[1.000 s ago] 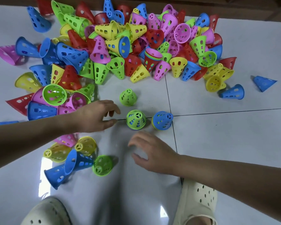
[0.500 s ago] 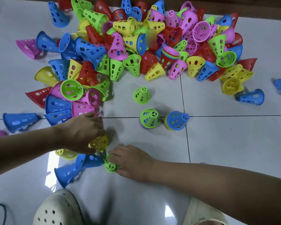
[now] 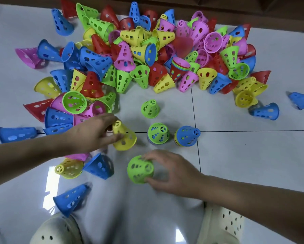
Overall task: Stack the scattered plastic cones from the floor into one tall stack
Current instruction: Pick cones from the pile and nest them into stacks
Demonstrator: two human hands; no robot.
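My left hand (image 3: pixel 93 134) grips a yellow cone (image 3: pixel 124 137) by its narrow top, tilted just above the floor. My right hand (image 3: pixel 172 171) holds a green cone (image 3: pixel 140 169) by its side, near my knees. Ahead of both hands stand three upright items: a single green cone (image 3: pixel 150 109), a short stack topped by green (image 3: pixel 158 133) and a short stack topped by blue (image 3: pixel 187 136). A big heap of coloured cones (image 3: pixel 147 55) covers the floor beyond them.
Loose cones lie under my left arm: a yellow one (image 3: pixel 69 168), a blue one (image 3: pixel 100 166) and another blue one (image 3: pixel 72 199). Two blue cones (image 3: pixel 265 111) lie apart at the right. My pale clogs (image 3: pixel 58 229) are at the bottom edge on the white tiled floor (image 3: pixel 253 155).
My left hand has picked the yellow cone out of the near cluster and lifted it rightwards. My right hand has closed on the green cone and raised it off the floor.
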